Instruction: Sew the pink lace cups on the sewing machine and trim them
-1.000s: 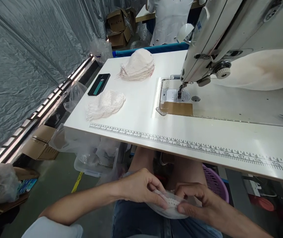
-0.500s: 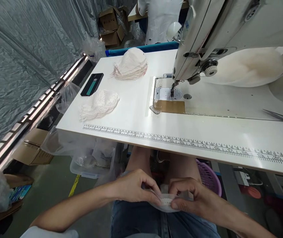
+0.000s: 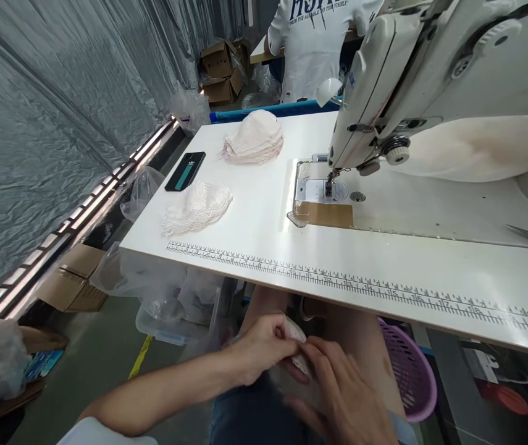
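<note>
The pale cloth point(image 3: 295, 332) above the lap point(image 3: 254, 408) looks light, soft and limp, best held by its edge; the left hand point(image 3: 257, 350) pinches it, the right hand point(image 3: 343, 388) overlaps it (pinching or not, I cannot tell).

Head-worn view, looking forward and down across table point(image 3: 254, 213); lap point(image 3: 236, 411) near below, co-worker point(image 3: 310, 59) farther off.

A: Which inscriptions are legible from where we stand?

B: White shirt point(image 3: 312, 62): "TO THE VISIBLE", beneath larger, cut-off lettering point(image 3: 312, 8); printed ruler point(image 3: 360, 286): numerals, 15 to 18 among them; phone point(image 3: 184, 172): pale emblem point(image 3: 191, 163), its wording too small to read
</note>
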Motion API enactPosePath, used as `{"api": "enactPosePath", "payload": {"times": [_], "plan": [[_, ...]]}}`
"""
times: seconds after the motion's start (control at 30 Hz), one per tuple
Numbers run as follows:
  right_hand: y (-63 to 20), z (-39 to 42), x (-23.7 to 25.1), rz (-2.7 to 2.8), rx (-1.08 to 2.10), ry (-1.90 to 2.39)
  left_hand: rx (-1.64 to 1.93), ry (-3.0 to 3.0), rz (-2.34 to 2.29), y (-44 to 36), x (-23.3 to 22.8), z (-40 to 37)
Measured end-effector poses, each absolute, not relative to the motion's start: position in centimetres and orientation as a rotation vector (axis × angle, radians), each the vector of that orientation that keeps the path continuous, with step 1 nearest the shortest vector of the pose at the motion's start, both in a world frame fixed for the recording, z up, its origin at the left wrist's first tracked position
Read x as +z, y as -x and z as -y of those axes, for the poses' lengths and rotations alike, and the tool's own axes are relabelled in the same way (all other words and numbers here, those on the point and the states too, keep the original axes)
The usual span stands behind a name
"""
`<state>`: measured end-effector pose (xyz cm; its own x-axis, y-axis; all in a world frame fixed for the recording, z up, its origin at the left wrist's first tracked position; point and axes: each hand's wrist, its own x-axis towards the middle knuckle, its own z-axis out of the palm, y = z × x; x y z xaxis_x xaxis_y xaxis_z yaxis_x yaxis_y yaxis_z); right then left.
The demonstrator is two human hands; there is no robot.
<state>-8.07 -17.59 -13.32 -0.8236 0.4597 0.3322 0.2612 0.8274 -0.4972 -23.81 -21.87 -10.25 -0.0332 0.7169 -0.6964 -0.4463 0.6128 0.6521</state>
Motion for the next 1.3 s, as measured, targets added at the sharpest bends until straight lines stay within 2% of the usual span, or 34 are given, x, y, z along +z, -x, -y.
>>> {"api": "enactPosePath", "payload": {"times": [0.1,0.2,0.3,0.43,0.53,0.63,0.8,0.93,1.07,1.3], "plan": [[8.7,17.2,-13.4,2.462,0.7,0.539,1.04,-0.151,-1.245,24.0,-9.3,22.0],[8.5,15.7,-12.7,2.381,1.176,0.548,0.981,-0.209,-1.201,25.0,-8.1,23.0],[8.0,14.2,-11.9,2.222,1.704,0.778,0.87,-0.453,-1.293,26.0,-7.4,24.1],[7.3,13.6,-11.4,2.036,2.047,0.916,0.874,-1.06,-1.664,26.6,-7.2,24.5],[6.8,13.6,-11.3,1.977,2.153,0.908,0.707,-1.321,-1.62,26.3,-7.6,24.0],[6.1,13.6,-11.4,1.951,2.225,0.927,0.59,-1.296,-1.578,25.9,-8.3,23.6],[5.3,13.6,-11.7,1.856,2.34,0.956,0.657,-1.099,-1.552,26.0,-8.3,23.8],[5.6,13.7,-11.5,1.81,2.388,0.937,0.676,-1.185,-1.539,25.6,-7.9,24.1],[5.5,13.5,-11.3,1.825,2.372,0.944,0.62,-1.187,-1.587,25.1,-8.5,24.1],[5.3,13.2,-11.1,1.965,2.329,0.927,0.724,-0.971,-1.347,25.2,-8.6,23.6]]}}
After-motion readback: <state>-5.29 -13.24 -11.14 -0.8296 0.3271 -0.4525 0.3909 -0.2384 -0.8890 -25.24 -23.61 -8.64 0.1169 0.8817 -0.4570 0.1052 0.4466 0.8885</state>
